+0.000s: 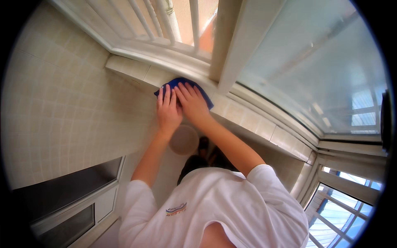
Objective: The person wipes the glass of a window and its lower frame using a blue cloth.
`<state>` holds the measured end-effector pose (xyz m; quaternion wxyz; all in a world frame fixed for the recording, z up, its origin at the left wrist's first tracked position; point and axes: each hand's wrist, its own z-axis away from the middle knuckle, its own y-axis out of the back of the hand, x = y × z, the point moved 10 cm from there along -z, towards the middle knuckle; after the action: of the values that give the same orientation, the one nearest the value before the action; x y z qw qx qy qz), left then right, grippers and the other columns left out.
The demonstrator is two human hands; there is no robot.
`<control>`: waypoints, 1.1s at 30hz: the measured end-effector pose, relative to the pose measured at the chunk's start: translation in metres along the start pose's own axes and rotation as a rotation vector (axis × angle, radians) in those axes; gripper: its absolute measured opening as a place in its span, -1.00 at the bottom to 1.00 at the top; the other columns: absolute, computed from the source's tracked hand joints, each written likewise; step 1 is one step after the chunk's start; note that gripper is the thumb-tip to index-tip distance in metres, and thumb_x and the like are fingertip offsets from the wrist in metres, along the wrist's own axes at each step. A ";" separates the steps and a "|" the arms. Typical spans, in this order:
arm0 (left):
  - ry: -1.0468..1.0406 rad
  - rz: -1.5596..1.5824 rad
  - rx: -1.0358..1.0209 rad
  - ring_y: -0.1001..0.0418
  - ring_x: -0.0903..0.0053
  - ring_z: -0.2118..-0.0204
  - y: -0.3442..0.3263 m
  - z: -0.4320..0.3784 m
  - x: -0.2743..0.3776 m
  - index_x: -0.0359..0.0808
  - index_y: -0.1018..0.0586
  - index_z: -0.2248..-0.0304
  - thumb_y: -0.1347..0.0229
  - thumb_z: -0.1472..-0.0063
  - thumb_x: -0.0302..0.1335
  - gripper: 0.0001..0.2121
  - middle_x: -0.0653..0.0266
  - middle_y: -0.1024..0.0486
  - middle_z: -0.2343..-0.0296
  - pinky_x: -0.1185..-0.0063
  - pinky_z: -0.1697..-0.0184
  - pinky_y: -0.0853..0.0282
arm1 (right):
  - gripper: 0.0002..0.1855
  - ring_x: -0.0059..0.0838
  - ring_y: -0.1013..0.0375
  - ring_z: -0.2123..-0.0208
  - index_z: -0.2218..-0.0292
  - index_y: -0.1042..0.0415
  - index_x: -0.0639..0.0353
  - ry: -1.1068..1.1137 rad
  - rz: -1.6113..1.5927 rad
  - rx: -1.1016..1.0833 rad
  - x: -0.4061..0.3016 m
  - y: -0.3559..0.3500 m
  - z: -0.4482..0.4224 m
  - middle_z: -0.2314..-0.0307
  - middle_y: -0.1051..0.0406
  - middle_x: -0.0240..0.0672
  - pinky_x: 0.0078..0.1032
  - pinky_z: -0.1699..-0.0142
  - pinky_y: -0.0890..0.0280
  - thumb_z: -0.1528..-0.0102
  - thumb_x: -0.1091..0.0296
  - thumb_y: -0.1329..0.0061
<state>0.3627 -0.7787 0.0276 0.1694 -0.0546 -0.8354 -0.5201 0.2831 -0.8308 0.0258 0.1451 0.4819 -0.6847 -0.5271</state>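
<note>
A dark blue cloth [178,81] lies on the tiled window sill [248,119], partly hidden under both hands. My left hand [169,108] rests on the cloth's left part, near the sill's front edge, its fingers pointing up towards the window. Beside it, my right hand [193,100] lies on the middle of the cloth with its fingers slightly spread. The two hands touch or nearly touch at the thumbs. Whether any finger grips the cloth cannot be seen; both hands appear laid over it.
Behind the sill stand a white window frame [229,62], white bars [167,21] and a sliding glass pane [310,62]. A tiled wall [62,108] rises at the left. Below the hands, a round basin [184,140] is on the floor near the person's feet. A barred window [341,214] is at lower right.
</note>
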 end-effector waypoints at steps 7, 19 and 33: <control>-0.038 0.095 -0.117 -0.11 0.08 -0.33 -0.016 0.027 0.117 -0.43 -0.44 -0.15 -0.17 -0.09 -0.38 -0.39 -0.02 -0.21 -0.27 0.00 -0.36 0.14 | -0.28 -0.13 -0.25 -0.25 -0.22 -0.29 0.25 -0.061 0.052 -0.045 0.040 0.074 0.082 -0.22 -0.27 -0.16 -0.13 -0.33 -0.12 -0.02 0.33 -0.01; -0.073 0.168 -0.006 -0.07 -0.07 -0.30 -0.016 0.029 0.163 -0.23 -0.39 -0.23 -0.18 -0.19 -0.23 -0.37 -0.08 -0.15 -0.24 -0.03 -0.34 0.04 | -0.18 -0.04 -0.32 -0.04 -0.24 -0.30 0.18 -0.142 0.059 -0.106 0.083 0.153 0.140 0.06 -0.33 -0.17 -0.12 -0.18 -0.22 0.08 0.41 -0.19; -0.109 0.142 -0.030 -0.30 0.11 -0.22 -0.031 -0.015 0.006 -0.22 -0.54 -0.10 -0.13 -0.24 -0.44 -0.59 0.19 -0.43 -0.09 0.18 -0.29 -0.18 | -0.33 -0.10 -0.31 -0.15 -0.18 -0.38 0.14 -0.051 0.139 -0.086 0.037 0.039 0.043 -0.02 -0.32 -0.19 -0.14 -0.21 -0.24 -0.01 0.39 -0.14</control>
<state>0.3523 -0.8065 0.0095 0.1593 -0.1447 -0.8294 -0.5156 0.2142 -0.8371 0.0309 0.1842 0.4130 -0.6968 -0.5568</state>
